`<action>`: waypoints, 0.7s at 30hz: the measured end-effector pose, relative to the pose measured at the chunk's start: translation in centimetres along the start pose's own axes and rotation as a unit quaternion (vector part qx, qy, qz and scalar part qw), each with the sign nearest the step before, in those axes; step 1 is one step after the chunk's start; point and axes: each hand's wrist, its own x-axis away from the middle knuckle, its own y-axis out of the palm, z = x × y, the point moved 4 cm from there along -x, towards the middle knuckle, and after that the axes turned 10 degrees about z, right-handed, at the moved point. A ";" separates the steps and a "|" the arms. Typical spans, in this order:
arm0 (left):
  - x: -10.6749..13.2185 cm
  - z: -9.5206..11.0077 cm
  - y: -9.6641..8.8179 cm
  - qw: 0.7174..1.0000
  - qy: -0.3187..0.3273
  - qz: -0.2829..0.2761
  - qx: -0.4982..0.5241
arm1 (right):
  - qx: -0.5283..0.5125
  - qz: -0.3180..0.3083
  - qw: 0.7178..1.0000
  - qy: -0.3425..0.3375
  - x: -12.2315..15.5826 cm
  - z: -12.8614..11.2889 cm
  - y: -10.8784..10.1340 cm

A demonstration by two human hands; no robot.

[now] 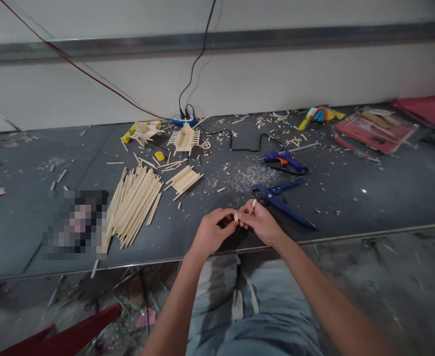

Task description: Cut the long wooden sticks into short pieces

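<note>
Head view: bare left hand was half-curled over the bench's front edge, thumb and fingertips pinched nearly closed on tiny pale wooden stick pieces. Bare right hand met it there, thumb and forefinger closed on the same pieces; a short pale wooden stick poked up from its curled fingers. Pieces were stubby, side by side, mostly hidden by fingers; whether joined, couldn't tell.

Dark grey flat bench: blue long-handled cutter just beside right hand; blue plastic glue gun with orange trigger behind it. Flat pale wooden stick panel lay behind left hand. Loose pile of long pale wooden sticks was left of the hands, one end over the front edge. Boat-like pale wooden stick model sat by the back edge.

Containers: red flat packet in clear plastic, toward the back right corner, sticks on top; contents couldn't be told. Yellow-and-white tube near the back edge, contents hidden.
</note>
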 end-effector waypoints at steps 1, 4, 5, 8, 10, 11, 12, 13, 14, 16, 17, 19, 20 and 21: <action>0.0 0.0 0.0 1.000 -0.001 0.002 0.000 | 0.003 0.002 1.000 0.001 0.0 0.0 0.0; 0.0 0.0 0.1 1.000 -0.009 0.009 0.002 | 0.008 0.010 1.000 0.003 -0.1 0.1 0.0; 0.1 -0.1 0.1 1.000 -0.012 0.014 0.003 | 0.007 0.012 1.000 0.003 -0.1 0.1 0.0; 0.2 -0.4 -0.2 0.999 -0.022 0.044 0.002 | 0.009 0.021 1.000 -0.004 -0.2 0.1 0.1; 0.4 -0.8 -0.7 0.998 -0.026 0.063 -0.007 | 0.025 0.027 0.999 -0.012 -0.2 0.2 0.2; 0.5 -1.0 -1.1 0.997 -0.027 0.067 -0.016 | 0.039 0.030 0.999 -0.015 -0.3 0.2 0.4; 0.6 -1.2 -1.5 0.997 -0.025 0.069 -0.027 | 0.058 0.035 0.998 -0.017 -0.3 0.3 0.5; 0.7 -1.4 -2.0 0.997 -0.021 0.070 -0.039 | 0.082 0.040 0.996 -0.019 -0.3 0.3 0.7; 0.8 -1.7 -2.6 0.996 -0.016 0.071 -0.054 | 0.108 0.046 0.993 -0.021 -0.4 0.2 0.9; 1.0 -2.3 -4.1 0.993 -0.011 0.086 -0.081 | 0.156 0.047 0.986 -0.024 -0.6 -0.1 1.7; 1.1 -2.7 -4.9 0.990 -0.015 0.101 -0.096 | 0.173 0.042 0.984 -0.026 -0.8 -0.4 2.3; 1.2 -3.6 -6.5 0.980 -0.030 0.145 -0.134 | 0.189 0.020 0.981 -0.029 -1.3 -0.9 3.7; 1.3 -4.1 -7.3 0.973 -0.040 0.167 -0.156 | 0.195 0.006 0.980 -0.029 -1.6 -1.1 4.4; 1.4 -4.5 -8.0 0.964 -0.049 0.192 -0.176 | 0.201 -0.005 0.979 -0.029 -2.1 -1.2 5.2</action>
